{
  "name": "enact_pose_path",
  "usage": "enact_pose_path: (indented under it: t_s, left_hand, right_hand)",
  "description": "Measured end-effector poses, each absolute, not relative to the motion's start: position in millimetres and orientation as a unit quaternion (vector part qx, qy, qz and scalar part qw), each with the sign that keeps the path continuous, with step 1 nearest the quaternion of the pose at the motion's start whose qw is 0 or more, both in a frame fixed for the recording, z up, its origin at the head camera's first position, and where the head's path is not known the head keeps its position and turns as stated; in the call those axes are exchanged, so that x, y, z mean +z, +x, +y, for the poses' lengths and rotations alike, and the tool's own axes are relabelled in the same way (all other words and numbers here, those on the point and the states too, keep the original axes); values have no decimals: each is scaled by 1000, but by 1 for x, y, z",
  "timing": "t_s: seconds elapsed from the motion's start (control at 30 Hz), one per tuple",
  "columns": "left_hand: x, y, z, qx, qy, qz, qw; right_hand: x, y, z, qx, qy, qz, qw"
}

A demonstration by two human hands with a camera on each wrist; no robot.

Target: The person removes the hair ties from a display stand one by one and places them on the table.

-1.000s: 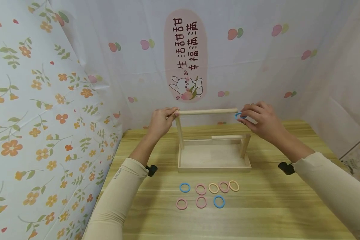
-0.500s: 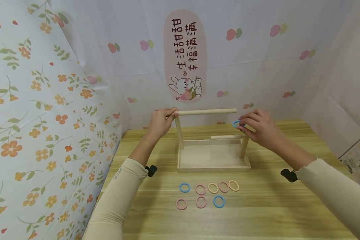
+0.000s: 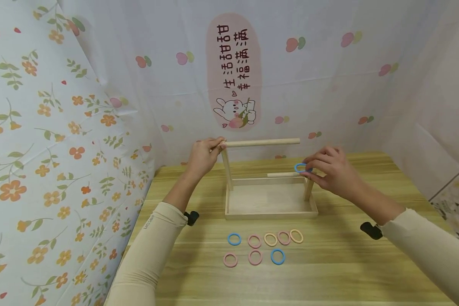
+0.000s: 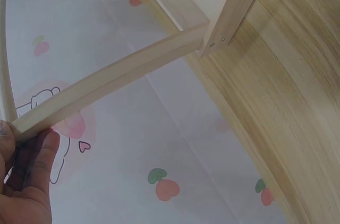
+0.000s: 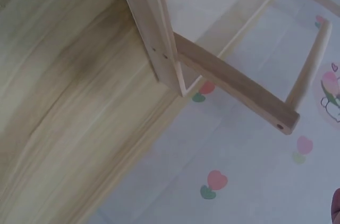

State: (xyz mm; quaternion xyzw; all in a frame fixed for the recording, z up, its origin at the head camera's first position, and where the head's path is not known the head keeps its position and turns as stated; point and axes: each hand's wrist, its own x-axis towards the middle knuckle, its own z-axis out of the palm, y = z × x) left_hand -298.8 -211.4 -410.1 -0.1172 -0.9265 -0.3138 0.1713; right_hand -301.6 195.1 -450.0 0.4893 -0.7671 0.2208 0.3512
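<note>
A wooden rack has a shallow tray base (image 3: 271,216) and two posts. From the taller left post (image 3: 228,170), an upper rod (image 3: 264,143) runs right. The shorter right post (image 3: 308,190) bears a lower rod (image 3: 281,174) pointing left. My left hand (image 3: 205,156) grips the top of the tall post; the left wrist view shows thumb and fingers (image 4: 45,155) around that corner. My right hand (image 3: 330,170) pinches a blue ring (image 3: 296,167) just above the lower rod, hiding the short post's top. Only a sliver of that hand enters the right wrist view.
In front of the rack, several rings lie on the wooden table (image 3: 329,272): blue (image 3: 278,250), pink (image 3: 255,250) and yellow (image 3: 270,233). A printed cloth (image 3: 168,97) hangs behind the table, and a floral one (image 3: 61,170) hangs on the left.
My right hand has lowered the blue ring from beside the upper rod's free end to just over the lower rod. My left hand keeps its grip on the tall post.
</note>
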Motion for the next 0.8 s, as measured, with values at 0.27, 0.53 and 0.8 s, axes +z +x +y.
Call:
enact_pose_path:
  t_s: [0.27, 0.53, 0.8]
  left_hand:
    - [-410, -299, -212, -313, -119, -926, 173]
    - [-411, -300, -212, -315, -116, -926, 171]
    - [-411, -300, -212, -312, -114, -927, 172]
  right_hand:
    - [-455, -289, 194, 219, 502, -765, 338]
    - [-466, -276, 190, 228, 513, -760, 326]
    - [-476, -270, 187, 248, 536, -733, 337]
